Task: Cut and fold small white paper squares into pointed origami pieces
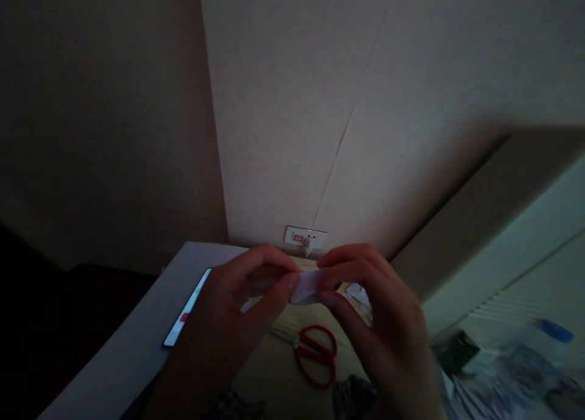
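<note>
A small white piece of folded paper (307,288) is held up between my two hands, over the table. My left hand (244,304) pinches its left end between thumb and fingertips. On the other end, the thumb and fingers of my right hand (370,304) are closed, covering part of it. Below the paper, scissors with red handles (317,354) lie on the wooden tabletop (269,377), their blades pointing left and partly behind my left hand. White paper scraps (359,294) rest behind my right hand.
A phone with a lit screen (189,307) lies on a white surface (123,334) at the left, partly hidden by my left arm. A wall socket (305,237) with a plug in it is behind the table. A clear container with a blue cap (555,331) stands at the lower right.
</note>
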The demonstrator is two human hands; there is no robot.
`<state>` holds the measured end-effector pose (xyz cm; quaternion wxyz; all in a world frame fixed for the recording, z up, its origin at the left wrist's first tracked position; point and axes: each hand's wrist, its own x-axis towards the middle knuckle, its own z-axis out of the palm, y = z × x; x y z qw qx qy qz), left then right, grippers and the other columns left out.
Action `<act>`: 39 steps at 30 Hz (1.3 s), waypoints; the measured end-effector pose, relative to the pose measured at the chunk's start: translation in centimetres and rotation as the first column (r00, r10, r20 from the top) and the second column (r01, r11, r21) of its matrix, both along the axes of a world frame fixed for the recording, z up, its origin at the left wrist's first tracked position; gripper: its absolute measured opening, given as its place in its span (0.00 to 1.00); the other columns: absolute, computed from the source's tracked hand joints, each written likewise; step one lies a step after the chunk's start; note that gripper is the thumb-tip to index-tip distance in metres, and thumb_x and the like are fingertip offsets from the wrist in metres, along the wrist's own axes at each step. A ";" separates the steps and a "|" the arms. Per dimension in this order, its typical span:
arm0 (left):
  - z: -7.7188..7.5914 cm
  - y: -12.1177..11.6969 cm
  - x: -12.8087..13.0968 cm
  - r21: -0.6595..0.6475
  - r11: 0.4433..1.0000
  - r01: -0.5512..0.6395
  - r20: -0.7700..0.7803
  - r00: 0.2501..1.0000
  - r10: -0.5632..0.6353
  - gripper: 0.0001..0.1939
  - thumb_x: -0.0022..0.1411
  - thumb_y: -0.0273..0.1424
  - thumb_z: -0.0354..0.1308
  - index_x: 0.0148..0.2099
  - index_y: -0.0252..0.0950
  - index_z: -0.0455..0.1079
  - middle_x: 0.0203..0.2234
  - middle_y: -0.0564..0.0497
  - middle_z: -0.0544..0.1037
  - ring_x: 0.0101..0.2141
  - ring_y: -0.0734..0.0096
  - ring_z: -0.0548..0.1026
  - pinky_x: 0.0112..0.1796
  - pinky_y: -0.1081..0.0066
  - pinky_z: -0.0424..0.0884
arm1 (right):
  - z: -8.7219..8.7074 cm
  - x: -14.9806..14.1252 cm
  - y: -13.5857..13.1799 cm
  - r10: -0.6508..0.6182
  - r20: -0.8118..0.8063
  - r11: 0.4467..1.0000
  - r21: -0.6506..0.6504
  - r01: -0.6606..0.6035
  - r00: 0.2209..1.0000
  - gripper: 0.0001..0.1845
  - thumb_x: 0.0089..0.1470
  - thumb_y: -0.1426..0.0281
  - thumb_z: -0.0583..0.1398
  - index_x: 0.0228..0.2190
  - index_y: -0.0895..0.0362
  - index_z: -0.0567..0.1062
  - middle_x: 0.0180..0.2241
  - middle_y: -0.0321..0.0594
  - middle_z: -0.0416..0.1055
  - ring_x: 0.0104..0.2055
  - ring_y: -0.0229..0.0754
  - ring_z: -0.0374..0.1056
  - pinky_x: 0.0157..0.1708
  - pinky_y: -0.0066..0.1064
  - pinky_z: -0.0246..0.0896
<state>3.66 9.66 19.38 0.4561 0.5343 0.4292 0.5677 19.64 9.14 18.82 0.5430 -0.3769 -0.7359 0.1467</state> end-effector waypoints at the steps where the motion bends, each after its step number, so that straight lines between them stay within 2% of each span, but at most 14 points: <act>1: 0.1 0.0 0.0 0.003 1.000 0.027 0.000 1.000 -0.027 0.07 0.56 0.27 0.63 0.27 0.41 0.76 0.21 0.62 0.79 0.27 0.79 0.79 0.31 0.83 0.72 | 0.0 0.0 0.1 -0.002 -0.015 1.000 -0.012 0.002 1.000 0.06 0.60 0.75 0.64 0.32 0.52 0.76 0.37 0.29 0.75 0.39 0.32 0.72 0.40 0.20 0.66; 4: 0.3 -0.2 -0.1 0.004 0.997 0.071 -0.004 0.997 -0.071 0.07 0.57 0.27 0.63 0.28 0.42 0.77 0.23 0.61 0.80 0.28 0.78 0.79 0.33 0.82 0.73 | -0.1 -0.1 0.2 0.002 -0.061 0.999 -0.037 -0.004 0.998 0.08 0.59 0.76 0.64 0.31 0.52 0.76 0.33 0.28 0.76 0.37 0.33 0.72 0.38 0.22 0.66; 9: 0.2 -0.3 -0.2 0.039 0.999 0.037 -0.078 0.996 -0.034 0.09 0.61 0.30 0.61 0.29 0.44 0.79 0.23 0.62 0.81 0.28 0.78 0.79 0.32 0.83 0.73 | 0.0 -0.6 0.1 -0.031 -0.112 0.999 -0.042 0.026 0.993 0.09 0.57 0.78 0.64 0.30 0.51 0.75 0.29 0.27 0.74 0.32 0.32 0.70 0.33 0.23 0.65; 13: 0.1 -0.2 -0.3 -0.013 0.995 0.103 -0.049 0.993 -0.103 0.02 0.56 0.33 0.66 0.33 0.46 0.80 0.28 0.60 0.84 0.31 0.73 0.82 0.36 0.79 0.77 | 0.0 -0.9 0.0 -0.055 -0.137 0.996 -0.071 0.046 0.989 0.10 0.55 0.79 0.64 0.28 0.51 0.75 0.28 0.26 0.73 0.31 0.31 0.70 0.32 0.22 0.65; 16: 0.1 -0.2 -0.3 -0.007 0.992 0.126 -0.082 0.989 -0.126 0.04 0.55 0.31 0.67 0.34 0.46 0.81 0.31 0.60 0.85 0.33 0.73 0.82 0.37 0.80 0.76 | -0.3 -0.8 -0.1 -0.071 -0.149 0.992 -0.118 0.053 0.986 0.09 0.56 0.77 0.64 0.30 0.50 0.75 0.28 0.25 0.73 0.31 0.31 0.70 0.31 0.21 0.65; 22: -0.1 -0.3 -0.2 0.024 0.998 0.057 -0.095 0.994 -0.055 0.07 0.57 0.28 0.64 0.33 0.46 0.81 0.28 0.62 0.83 0.32 0.77 0.81 0.37 0.83 0.74 | -0.5 -0.4 0.1 -0.072 -0.162 0.980 -0.194 0.040 0.984 0.06 0.57 0.73 0.65 0.34 0.49 0.76 0.29 0.27 0.75 0.32 0.34 0.73 0.33 0.24 0.68; 24: 0.0 -0.3 -0.2 0.048 0.999 0.022 -0.104 0.994 -0.017 0.06 0.58 0.29 0.63 0.31 0.46 0.80 0.25 0.61 0.82 0.30 0.76 0.80 0.37 0.82 0.75 | -0.2 -0.4 0.1 -0.091 -0.153 0.980 -0.188 0.061 0.984 0.04 0.56 0.73 0.65 0.30 0.51 0.76 0.27 0.28 0.75 0.30 0.35 0.72 0.30 0.25 0.67; 27: 0.2 -0.3 -0.3 0.070 0.997 0.013 -0.125 0.992 -0.004 0.08 0.59 0.31 0.62 0.28 0.45 0.79 0.21 0.60 0.80 0.27 0.73 0.79 0.35 0.79 0.76 | 0.3 -0.4 0.0 -0.094 -0.118 0.984 -0.162 0.074 0.989 0.08 0.56 0.73 0.64 0.25 0.54 0.75 0.24 0.30 0.72 0.27 0.34 0.69 0.27 0.25 0.64; 31: 0.3 -0.3 -0.4 0.052 0.999 -0.006 -0.156 0.988 0.014 0.05 0.57 0.32 0.65 0.28 0.44 0.78 0.24 0.58 0.82 0.29 0.69 0.80 0.35 0.74 0.76 | 0.4 -0.3 -0.4 -0.091 -0.079 0.983 -0.166 0.077 0.993 0.07 0.56 0.73 0.64 0.27 0.53 0.75 0.24 0.29 0.74 0.27 0.34 0.70 0.27 0.24 0.64; 33: 0.2 -0.1 -0.4 0.094 0.995 -0.010 -0.162 0.986 0.025 0.05 0.57 0.30 0.65 0.28 0.44 0.78 0.26 0.57 0.83 0.31 0.68 0.80 0.37 0.74 0.75 | 0.3 -0.3 -0.5 -0.088 -0.095 0.985 -0.159 0.072 0.992 0.07 0.57 0.74 0.64 0.28 0.53 0.76 0.24 0.28 0.75 0.27 0.33 0.71 0.28 0.23 0.65; 36: 0.1 0.1 -0.5 0.172 0.985 -0.027 -0.157 0.986 0.055 0.07 0.57 0.27 0.64 0.28 0.45 0.78 0.27 0.59 0.82 0.32 0.71 0.78 0.37 0.76 0.73 | 0.2 -0.3 -0.6 -0.062 -0.098 0.988 -0.145 0.048 0.993 0.07 0.57 0.75 0.64 0.29 0.52 0.76 0.25 0.27 0.75 0.28 0.32 0.71 0.29 0.21 0.66; 39: 0.1 0.1 -0.5 0.151 0.987 -0.046 -0.137 0.988 0.067 0.08 0.57 0.28 0.64 0.27 0.45 0.77 0.24 0.60 0.80 0.30 0.73 0.78 0.35 0.77 0.72 | 0.3 -0.5 -0.5 -0.023 -0.041 0.991 -0.131 0.017 0.999 0.07 0.54 0.77 0.65 0.31 0.52 0.76 0.27 0.28 0.75 0.29 0.33 0.71 0.29 0.22 0.67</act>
